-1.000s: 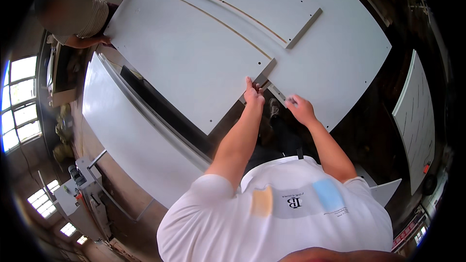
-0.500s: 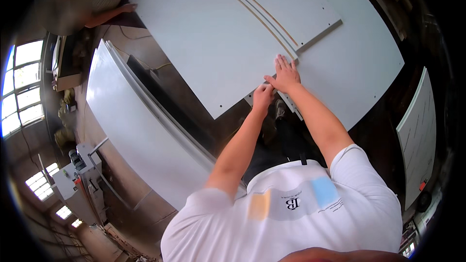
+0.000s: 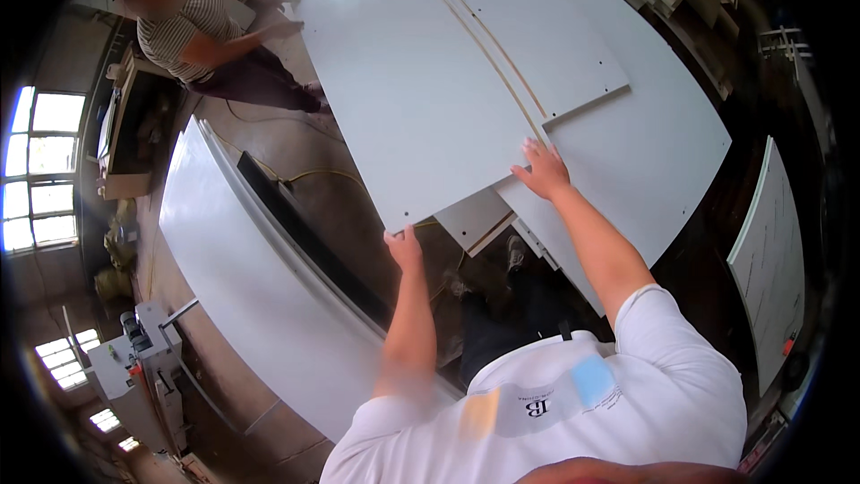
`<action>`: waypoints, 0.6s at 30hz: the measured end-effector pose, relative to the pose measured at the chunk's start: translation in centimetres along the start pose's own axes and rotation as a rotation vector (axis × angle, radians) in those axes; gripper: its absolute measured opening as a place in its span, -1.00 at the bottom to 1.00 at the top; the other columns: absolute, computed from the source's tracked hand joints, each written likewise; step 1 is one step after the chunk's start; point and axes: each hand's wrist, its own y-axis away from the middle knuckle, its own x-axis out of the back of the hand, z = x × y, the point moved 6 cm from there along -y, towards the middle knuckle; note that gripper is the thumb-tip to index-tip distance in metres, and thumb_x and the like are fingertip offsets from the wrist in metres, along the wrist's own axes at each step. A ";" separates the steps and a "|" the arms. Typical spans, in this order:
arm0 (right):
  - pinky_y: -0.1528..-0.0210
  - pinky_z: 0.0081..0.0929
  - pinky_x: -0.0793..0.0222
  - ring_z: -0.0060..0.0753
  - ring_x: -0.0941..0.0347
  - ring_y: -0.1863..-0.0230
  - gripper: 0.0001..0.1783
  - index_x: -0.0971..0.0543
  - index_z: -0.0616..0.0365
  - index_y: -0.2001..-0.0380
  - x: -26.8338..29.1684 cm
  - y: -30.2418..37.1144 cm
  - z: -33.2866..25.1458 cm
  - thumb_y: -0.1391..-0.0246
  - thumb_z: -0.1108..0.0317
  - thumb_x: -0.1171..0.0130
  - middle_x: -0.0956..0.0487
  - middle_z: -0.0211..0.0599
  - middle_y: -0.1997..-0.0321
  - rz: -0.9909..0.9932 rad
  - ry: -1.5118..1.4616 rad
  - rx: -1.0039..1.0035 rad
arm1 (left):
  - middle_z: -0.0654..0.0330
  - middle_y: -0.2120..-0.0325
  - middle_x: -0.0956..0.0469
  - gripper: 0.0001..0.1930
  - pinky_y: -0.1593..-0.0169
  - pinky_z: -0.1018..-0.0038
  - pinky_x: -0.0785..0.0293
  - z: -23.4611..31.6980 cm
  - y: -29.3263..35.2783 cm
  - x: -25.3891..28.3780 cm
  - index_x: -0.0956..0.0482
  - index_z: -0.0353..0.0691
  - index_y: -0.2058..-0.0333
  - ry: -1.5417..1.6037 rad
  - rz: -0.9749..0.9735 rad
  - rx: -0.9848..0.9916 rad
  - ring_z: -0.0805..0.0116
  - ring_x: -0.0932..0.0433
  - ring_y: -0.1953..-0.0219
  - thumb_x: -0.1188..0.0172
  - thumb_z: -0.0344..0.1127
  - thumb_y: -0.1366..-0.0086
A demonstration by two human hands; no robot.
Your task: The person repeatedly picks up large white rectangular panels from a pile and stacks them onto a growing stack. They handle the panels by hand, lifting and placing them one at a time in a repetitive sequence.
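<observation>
White board [image 3: 403, 90], near end before wearer, right side above larger white board [image 3: 654, 152], left side overhanging floor [image 3: 309, 139]. Left hand [image 3: 406, 252] at near left corner, fingertips against edge; whether clamped, cannot tell. Right hand [image 3: 544, 171] laid at near right corner, fingers spread apart. Co-worker's hands [image 3: 285, 30] at far left edge; spacing likely shares weight, keeps long piece level. Second board [image 3: 560, 63] alongside, brown edges nearly parallel. Wearer's white shirt [image 3: 627, 430] bears small dark lettering between orange and blue patches.

Two top panels [image 3: 403, 90], one co-worker [image 3: 188, 31], one streaked panel [image 3: 772, 278].
</observation>
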 end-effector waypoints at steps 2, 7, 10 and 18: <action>-0.43 -0.10 0.15 -0.20 -0.05 -0.40 -0.27 -0.28 0.24 -0.21 0.9 2.7 2.2 -0.13 -0.07 -0.04 -0.20 -0.13 -0.37 0.058 -0.064 0.021 | -0.07 0.21 -0.59 -0.32 0.00 0.43 -0.41 1.1 2.0 -1.5 -0.02 -0.49 -0.22 0.002 -0.106 0.101 0.19 -0.57 0.13 -0.12 -0.28 -0.27; -0.43 -0.11 0.17 -0.17 -0.02 -0.41 -0.21 -0.23 0.26 -0.23 -0.5 11.3 8.6 -0.08 -0.05 -0.12 -0.17 -0.10 -0.38 0.152 -0.041 -0.270 | 0.09 0.47 -0.58 -0.44 0.45 0.53 -0.43 2.9 6.8 -5.9 -0.13 -0.40 -0.16 0.289 -0.254 0.218 0.39 -0.52 0.53 -0.10 -0.38 -0.24; -0.45 -0.16 0.27 -0.10 0.17 -0.47 -0.08 -0.13 0.34 -0.28 -2.8 16.0 9.1 -0.05 -0.11 -0.12 -0.01 -0.01 -0.44 0.016 0.023 -0.357 | 0.06 0.51 -0.64 -0.35 0.37 0.50 -0.47 4.2 9.1 -9.1 0.00 -0.52 -0.17 0.036 -0.474 0.060 0.39 -0.56 0.50 -0.09 -0.28 -0.25; -0.47 -0.21 0.40 0.02 0.36 -0.50 0.12 0.01 0.43 -0.31 -1.9 15.5 7.6 0.01 -0.27 -0.11 0.18 0.14 -0.47 -0.179 0.064 -0.410 | 0.10 0.47 -0.65 -0.18 0.32 0.50 -0.49 5.5 13.8 -17.9 0.17 -0.64 -0.21 -0.061 -0.769 0.010 0.40 -0.59 0.45 -0.15 -0.25 -0.24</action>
